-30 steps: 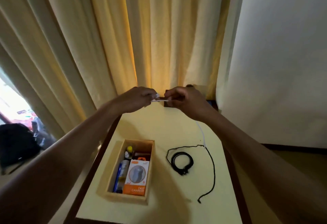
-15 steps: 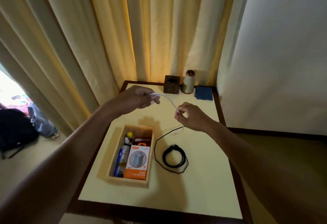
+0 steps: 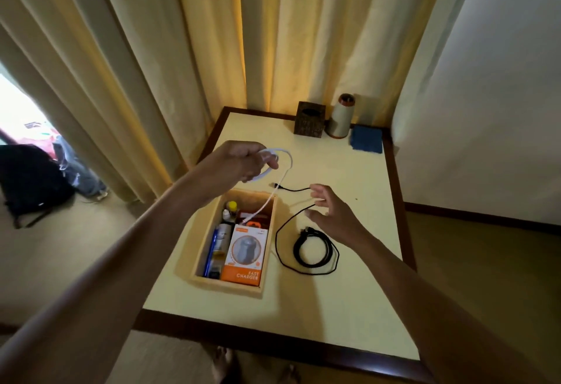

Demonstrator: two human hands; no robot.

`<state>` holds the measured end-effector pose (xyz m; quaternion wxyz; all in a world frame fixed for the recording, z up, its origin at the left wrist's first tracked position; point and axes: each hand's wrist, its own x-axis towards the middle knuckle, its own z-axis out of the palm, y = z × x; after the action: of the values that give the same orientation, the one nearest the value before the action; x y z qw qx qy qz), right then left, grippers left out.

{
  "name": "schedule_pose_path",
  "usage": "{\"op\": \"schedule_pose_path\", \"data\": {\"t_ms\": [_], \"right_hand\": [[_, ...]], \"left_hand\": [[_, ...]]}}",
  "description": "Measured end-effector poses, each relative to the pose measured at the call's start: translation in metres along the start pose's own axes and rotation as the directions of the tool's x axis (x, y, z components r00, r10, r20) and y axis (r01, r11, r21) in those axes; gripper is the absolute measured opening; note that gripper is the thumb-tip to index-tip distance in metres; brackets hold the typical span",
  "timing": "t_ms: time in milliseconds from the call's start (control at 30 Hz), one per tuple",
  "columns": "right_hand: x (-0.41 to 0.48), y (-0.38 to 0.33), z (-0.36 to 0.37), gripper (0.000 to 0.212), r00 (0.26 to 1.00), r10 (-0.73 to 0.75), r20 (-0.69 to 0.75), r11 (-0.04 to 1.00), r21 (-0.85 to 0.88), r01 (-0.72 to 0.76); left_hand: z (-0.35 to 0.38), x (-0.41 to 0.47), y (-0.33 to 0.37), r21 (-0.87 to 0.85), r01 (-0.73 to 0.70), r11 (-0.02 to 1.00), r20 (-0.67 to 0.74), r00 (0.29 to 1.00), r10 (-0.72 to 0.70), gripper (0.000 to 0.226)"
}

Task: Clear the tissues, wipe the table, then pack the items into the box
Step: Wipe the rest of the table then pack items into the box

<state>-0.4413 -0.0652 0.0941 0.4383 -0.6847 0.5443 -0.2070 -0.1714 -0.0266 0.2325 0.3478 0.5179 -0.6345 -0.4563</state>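
Left hand (image 3: 243, 160) raised over box (image 3: 227, 286), grip closed on looped white cable (image 3: 290, 159), tail dangling into box. Right hand (image 3: 331, 216), grip open, fingers spread, hovered above black cable (image 3: 298, 248) on tabletop (image 3: 349, 307).

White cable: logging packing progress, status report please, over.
Left grip holds white cable looped, tail hanging into box. Right grip open over black cable. Nothing in the way.

The open wooden box (image 3: 227, 288) sits on the yellow table (image 3: 349, 307), holding an orange-and-white FAST CHARGER carton (image 3: 246, 256), a blue pen (image 3: 210, 254) and small bottles (image 3: 226, 216). The white cable (image 3: 287, 160) — looped in the left hand (image 3: 243, 160) — dangles 1 end into it. The black cable (image 3: 312, 251) lies partly coiled just right of the box.
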Motion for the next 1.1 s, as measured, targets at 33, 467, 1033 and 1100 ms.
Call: {"op": "schedule_pose_path", "data": {"t_ms": [33, 467, 1033, 1100], "right_hand": [[0.0, -0.015, 0.003, 0.068, 0.999, -0.029, -0.044, 0.998, 0.046, 0.031], [-0.022, -0.09, 0.015, 0.024, 0.819, -0.368, -0.44, 0.914, -0.009, 0.406], [-0.056, -0.23, -0.115, 0.018, 0.924, -0.3, 0.238, 0.328, -0.883, 0.335], [-0.053, -0.234, -0.132, 0.02, 0.91, -0.355, 0.215, 0.252, -0.915, 0.315]], "left_hand": [[0.003, -0.001, 0.001, -0.015, -0.006, 1.0, 0.023, 1.0, 0.006, 0.029], [-0.013, 0.028, 0.038, -0.852, -0.071, 0.519, -0.092, 0.996, -0.015, 0.03], [0.013, 0.054, 0.058, 0.433, -0.227, 0.872, -0.043, 0.962, 0.271, 0.03], [0.007, 0.052, 0.059, 0.383, -0.209, 0.9, 0.004, 0.974, 0.225, 0.033]]}}
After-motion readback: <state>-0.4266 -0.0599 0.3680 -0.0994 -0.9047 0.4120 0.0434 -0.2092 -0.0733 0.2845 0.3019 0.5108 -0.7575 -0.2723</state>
